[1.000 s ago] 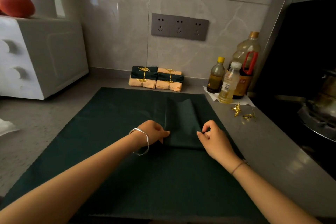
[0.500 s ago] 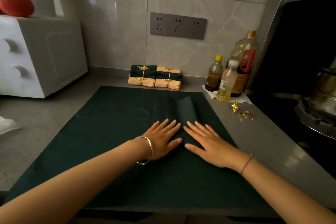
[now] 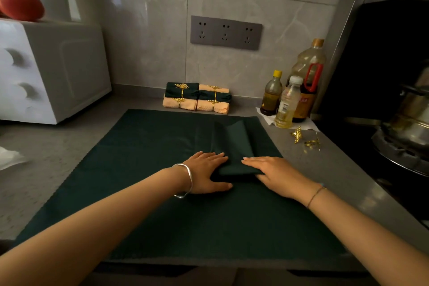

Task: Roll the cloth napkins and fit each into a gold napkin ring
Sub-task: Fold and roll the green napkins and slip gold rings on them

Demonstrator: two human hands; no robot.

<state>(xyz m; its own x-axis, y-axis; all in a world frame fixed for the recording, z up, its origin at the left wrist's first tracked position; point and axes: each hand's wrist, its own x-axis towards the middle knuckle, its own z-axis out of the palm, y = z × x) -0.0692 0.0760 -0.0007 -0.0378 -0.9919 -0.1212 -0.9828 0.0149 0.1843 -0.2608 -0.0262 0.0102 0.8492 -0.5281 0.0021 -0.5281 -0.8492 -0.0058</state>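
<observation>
since half a second ago the hands have been drawn off the middle of the strip and set to either side of it: the left hand (image 3: 205,175) is now laid at the left of the near end, and the right hand (image 3: 276,173) across its right corner. the folded green napkin (image 3: 234,141) is seen lying lengthwise on a large dark green cloth (image 3: 139,169) that is spread over the table (image 3: 58,146). its near end is now turned over into a thicker, doubled band between the two hands. nothing is gripped: the fingers (image 3: 216,158) of both hands are held straight and close together, pressed flat on the cloth and on the ends of that band. the first turn of the roll is judged to be made, with most of the strip not yet taken up. loose gold napkin rings (image 3: 297,134) are left on the table to the right, well apart from the napkin. finished ringed napkins (image 3: 197,97) are stacked by the wall.
</observation>
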